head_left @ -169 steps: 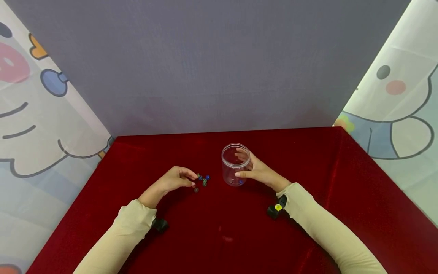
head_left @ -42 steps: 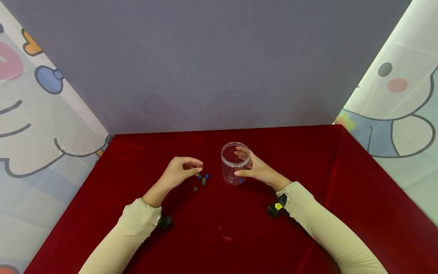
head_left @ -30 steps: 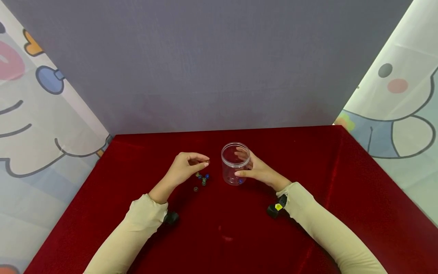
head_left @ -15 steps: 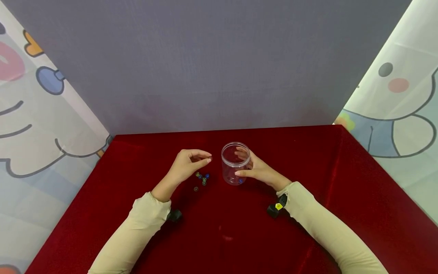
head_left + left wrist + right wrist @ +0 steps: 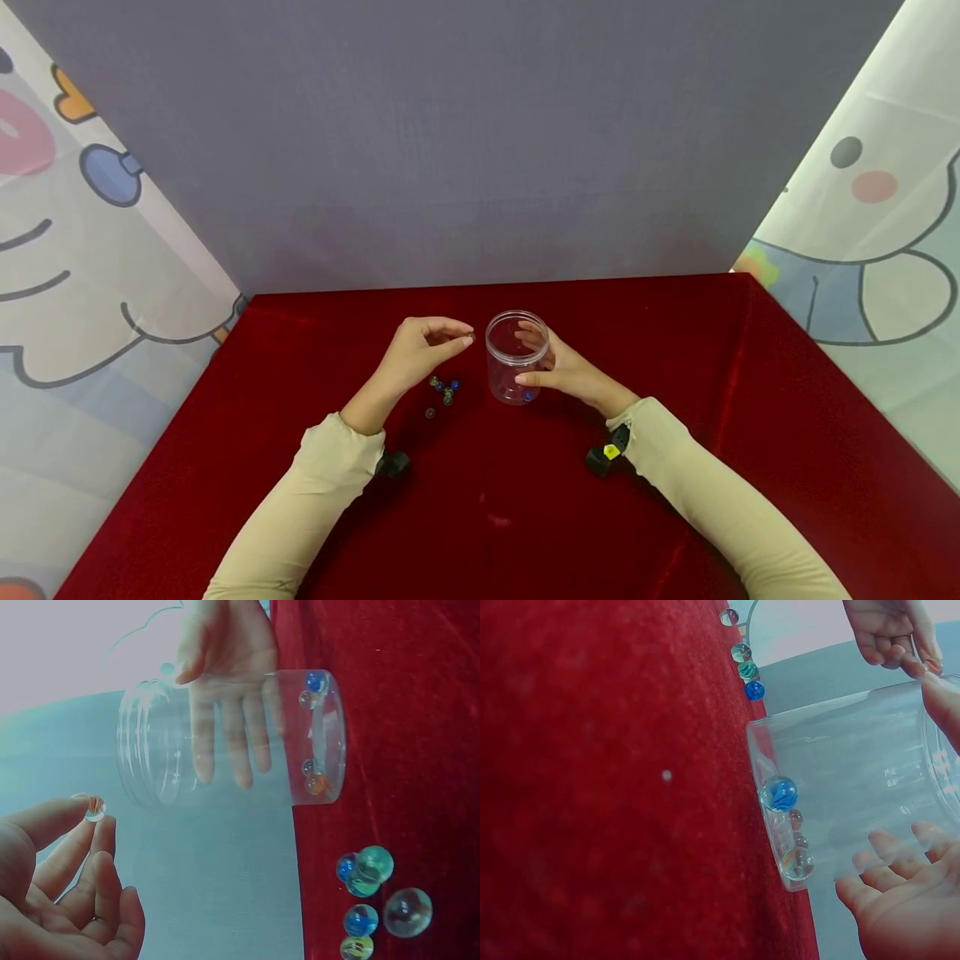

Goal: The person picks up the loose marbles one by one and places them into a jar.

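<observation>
My left hand (image 5: 412,354) pinches a clear marble with orange inside (image 5: 95,808) between thumb and fingertips, raised just left of the jar's rim. My right hand (image 5: 576,381) grips a clear plastic jar (image 5: 501,377) from the right, thumb in front and fingers behind. Upright and lidless, the jar sits on the red cloth. At its bottom lie a blue marble (image 5: 781,795) and a clear, orange-streaked marble (image 5: 797,865), with small clear ones between them. Left of the jar, several loose marbles lie together, among them a green one (image 5: 375,864), a yellow one (image 5: 356,947) and a large clear one (image 5: 407,912).
Red velvety cloth (image 5: 495,483) covers the table. A grey panel (image 5: 480,150) stands along its back edge, and cartoon-printed sheets (image 5: 862,208) hang at both sides. Dark wrist cameras (image 5: 393,464) sit below the cream sleeves.
From the loose marbles, my left hand has risen and moved right with the pinched marble, up to near the jar's rim. My right hand and the jar have stayed in place.
</observation>
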Demonstrator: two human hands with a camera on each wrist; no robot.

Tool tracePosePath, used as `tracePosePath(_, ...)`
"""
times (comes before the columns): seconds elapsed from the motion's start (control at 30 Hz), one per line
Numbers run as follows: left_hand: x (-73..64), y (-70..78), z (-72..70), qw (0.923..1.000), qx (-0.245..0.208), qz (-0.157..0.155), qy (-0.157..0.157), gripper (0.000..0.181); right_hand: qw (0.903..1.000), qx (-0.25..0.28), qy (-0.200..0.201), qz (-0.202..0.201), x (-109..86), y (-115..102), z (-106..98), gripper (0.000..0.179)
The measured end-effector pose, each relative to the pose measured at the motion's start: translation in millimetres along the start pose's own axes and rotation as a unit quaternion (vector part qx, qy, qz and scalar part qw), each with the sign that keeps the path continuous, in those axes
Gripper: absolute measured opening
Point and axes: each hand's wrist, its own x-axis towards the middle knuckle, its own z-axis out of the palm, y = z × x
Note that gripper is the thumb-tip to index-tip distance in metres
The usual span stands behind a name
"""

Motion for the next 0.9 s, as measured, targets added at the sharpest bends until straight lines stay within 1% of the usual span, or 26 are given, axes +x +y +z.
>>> tracePosePath(0.2, 1.1, 8.2, 0.6, 0.9999, -0.003, 0.012, 0.003, 0.022, 1.0000, 0.006, 0.001, 0.002, 0.1, 0, -1, 0.086)
tracePosePath(0.43, 3.2, 13.7, 3.3, 0.9998, -0.009, 0.019, 0.002, 0.020, 1.0000, 0.005, -0.001, 0.002, 0.6, 1, 0, 0.087)
tracePosePath(0.8, 6.3, 11.8, 9.8, 0.9990, -0.033, 0.030, 0.005, 0.021, 0.9998, 0.017, -0.005, 0.003, 0.0, 0, 1, 0.087)
tracePosePath(0.9, 5.5, 14.0, 10.5, 0.9991, -0.037, 0.022, 0.003, 0.022, 0.9998, 0.017, -0.005, 0.002, -0.3, 0, 2, 0.087)
